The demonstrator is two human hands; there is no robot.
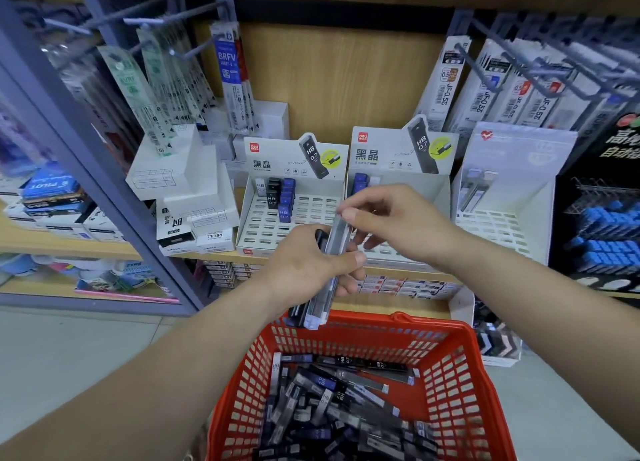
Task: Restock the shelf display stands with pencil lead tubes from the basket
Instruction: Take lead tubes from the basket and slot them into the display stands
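Note:
My left hand point(308, 263) grips a bundle of pencil lead tubes point(320, 304) upright above the red basket point(460, 367). My right hand point(391, 218) pinches the top end of one clear tube point(341, 232) in that bundle. The basket holds several loose lead tubes point(346, 408), black, blue and clear. Behind my hands stand three white slotted display stands on the shelf: the left stand point(263, 225) has several black and blue tubes in its back rows, the middle stand point(433, 190) shows blue tubes at its back left, and the right stand point(502, 218) holds a couple of clear tubes.
Refill packets hang on pegs point(228, 69) above the stands, left and right. White refill boxes point(194, 197) are stacked left of the stands. A black display with blue items point(602, 232) stands at far right. A grey shelf post point(104, 190) slants down the left side.

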